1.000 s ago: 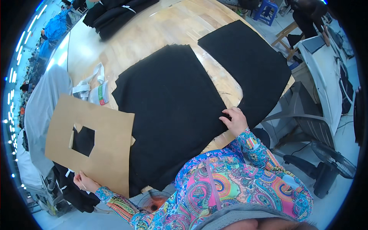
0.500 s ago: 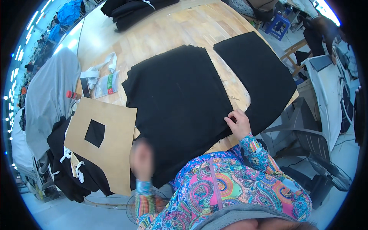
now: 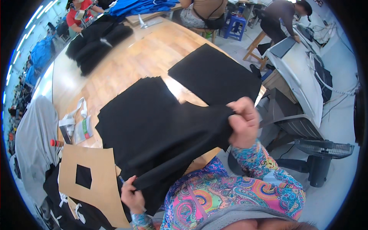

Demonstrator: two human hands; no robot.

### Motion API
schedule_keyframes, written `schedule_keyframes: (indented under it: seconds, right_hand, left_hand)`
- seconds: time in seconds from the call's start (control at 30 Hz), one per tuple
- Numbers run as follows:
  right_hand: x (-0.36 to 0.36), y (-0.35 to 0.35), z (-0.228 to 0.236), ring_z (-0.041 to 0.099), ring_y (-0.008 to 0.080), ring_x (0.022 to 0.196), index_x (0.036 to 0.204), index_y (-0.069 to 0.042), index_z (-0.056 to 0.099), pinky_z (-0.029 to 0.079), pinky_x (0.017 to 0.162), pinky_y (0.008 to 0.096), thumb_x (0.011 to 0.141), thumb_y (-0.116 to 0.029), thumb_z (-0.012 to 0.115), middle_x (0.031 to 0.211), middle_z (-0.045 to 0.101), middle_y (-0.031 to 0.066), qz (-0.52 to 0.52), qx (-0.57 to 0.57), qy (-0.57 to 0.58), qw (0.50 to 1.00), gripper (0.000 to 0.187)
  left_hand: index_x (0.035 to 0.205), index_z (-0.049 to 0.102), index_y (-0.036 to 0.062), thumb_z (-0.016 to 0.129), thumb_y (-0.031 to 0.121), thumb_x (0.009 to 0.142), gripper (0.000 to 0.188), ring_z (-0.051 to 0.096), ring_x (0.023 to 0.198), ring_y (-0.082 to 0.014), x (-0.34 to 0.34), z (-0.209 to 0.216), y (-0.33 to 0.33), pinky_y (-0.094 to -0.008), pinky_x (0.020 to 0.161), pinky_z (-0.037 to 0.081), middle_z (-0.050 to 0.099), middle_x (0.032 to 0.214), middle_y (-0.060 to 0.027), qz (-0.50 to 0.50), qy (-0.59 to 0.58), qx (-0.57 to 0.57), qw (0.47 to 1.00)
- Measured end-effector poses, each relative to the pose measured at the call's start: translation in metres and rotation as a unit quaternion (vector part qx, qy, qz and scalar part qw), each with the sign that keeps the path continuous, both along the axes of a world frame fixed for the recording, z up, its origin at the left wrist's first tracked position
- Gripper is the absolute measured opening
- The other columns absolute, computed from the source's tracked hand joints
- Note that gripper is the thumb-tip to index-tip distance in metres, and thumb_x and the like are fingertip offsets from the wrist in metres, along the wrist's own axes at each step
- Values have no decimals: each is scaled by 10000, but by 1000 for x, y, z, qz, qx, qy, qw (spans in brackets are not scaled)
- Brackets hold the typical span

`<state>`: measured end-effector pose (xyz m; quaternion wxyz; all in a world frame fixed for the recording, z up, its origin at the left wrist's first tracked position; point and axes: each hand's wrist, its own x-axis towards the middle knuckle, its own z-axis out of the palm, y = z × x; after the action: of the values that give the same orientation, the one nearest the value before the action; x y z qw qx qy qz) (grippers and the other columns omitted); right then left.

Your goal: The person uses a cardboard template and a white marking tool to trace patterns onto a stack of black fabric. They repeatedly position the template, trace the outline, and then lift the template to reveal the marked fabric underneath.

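At the far left of the frame a grey cover (image 3: 36,142) hangs in folds. Just to its right, in the lower left, a sheet of brown card (image 3: 100,165) with a four-sided hole cut in it lies partly over dark fabric. Above the card, from where I stand, I see a small red-capped item (image 3: 56,143), a white strap (image 3: 68,120) and a clear packet (image 3: 82,131) with a green and red patch. Higher, in the upper left, sits a heap of black cloth (image 3: 97,46), blurred.

The person's left hand (image 3: 133,195) is at the lower edge, left of centre. Its thumb and fingers are closed in a pinch on the near edge of the black fabric panel (image 3: 142,115), which fills the middle of the frame. A slim blue-tipped thing pokes out by those fingers; I can't tell whether they hold it.

Between the two hands the panel's near side rises into long soft folds, while its far part lies flat on the wooden table (image 3: 153,46). Right of centre, the right hand (image 3: 245,122), slightly blurred, is curled shut around the panel's right-hand edge, thumb against bent fingers. Beyond it lies a second black piece (image 3: 218,73), and at lower right stands a dark fan (image 3: 320,159).
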<state>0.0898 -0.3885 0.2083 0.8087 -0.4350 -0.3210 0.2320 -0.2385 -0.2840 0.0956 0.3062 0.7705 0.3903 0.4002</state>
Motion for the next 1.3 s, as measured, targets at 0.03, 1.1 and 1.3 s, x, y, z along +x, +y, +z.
schedule_keyframes:
  seconds: [0.03,1.1,1.3]
  right_hand:
    - [8,0,13,455,24,668,865,-62,475,393,602,193,824,25,564,776,476,-35,-26,31,-6,999,131]
    - [438,-56,-179,530,132,571,1072,-55,611,454,520,276,736,-18,665,719,576,12,-126,-427,-30,895,342]
    - [443,-84,-223,549,129,617,1159,-49,547,435,504,265,761,23,632,719,561,26,-242,-485,-1,841,414]
  left_hand:
    - [729,403,39,497,-139,675,209,635,907,-289,-1,14,3,-366,855,471,659,965,-180,2,-26,-24,999]
    - [809,555,62,573,44,713,99,583,817,-206,302,-57,-34,-326,660,446,626,887,-75,-462,20,238,854]
    - [821,531,75,561,82,721,105,555,779,-195,309,-85,-61,-309,657,434,590,831,-52,-519,52,225,823]
